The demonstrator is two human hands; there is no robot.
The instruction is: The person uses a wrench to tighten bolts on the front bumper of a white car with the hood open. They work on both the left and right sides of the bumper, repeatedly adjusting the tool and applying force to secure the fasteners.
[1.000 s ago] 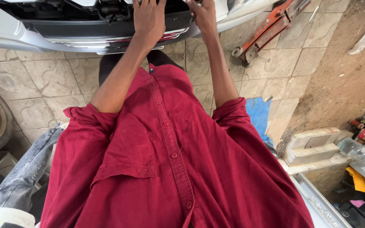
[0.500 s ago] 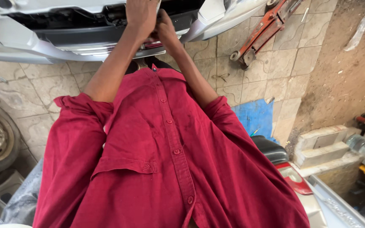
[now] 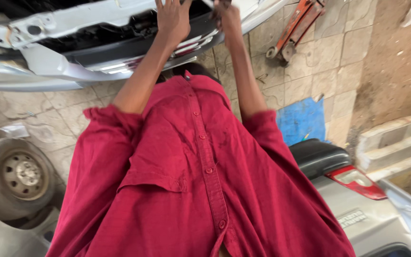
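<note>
Two hands work one silver car bumper (image 3: 120, 62): the left hand (image 3: 172, 21) lies flat, fingers spread; the right hand (image 3: 227, 16) grips its top edge. One floor jack (image 3: 296, 28) and one wheel (image 3: 22, 176) flank it.

I am wearing a deep red shirt (image 3: 191, 190) with matching red buttons. The car bumper (image 3: 72, 52) I am leaning toward is showing silver-grey with a black grille band and a bright chrome strip. The floor tiles (image 3: 338, 52) are looking beige and mottled, a blue sheet (image 3: 300, 119) is lying on them, and the floor jack (image 3: 296, 28) is showing orange-red.
</note>
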